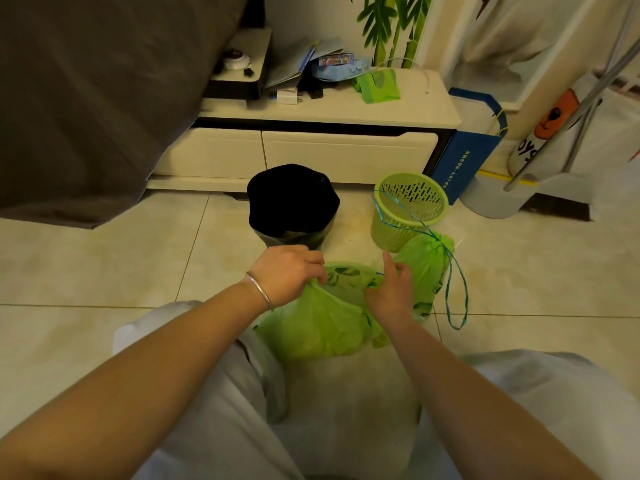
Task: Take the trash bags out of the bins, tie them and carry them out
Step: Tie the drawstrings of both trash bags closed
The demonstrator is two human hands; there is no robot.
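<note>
A green trash bag lies open on the floor tiles between my knees. My left hand pinches its rim on the left side. My right hand holds the rim on the right, thumb raised. Just right of it stands a second green bag, tied shut with a blue drawstring that loops onto the floor. Behind that is an empty green mesh bin. A bin lined with a black bag stands to its left.
A low white cabinet with drawers runs behind the bins, with papers and a green item on top. Grey fabric hangs at the left. A blue box and a metal stand are at the right.
</note>
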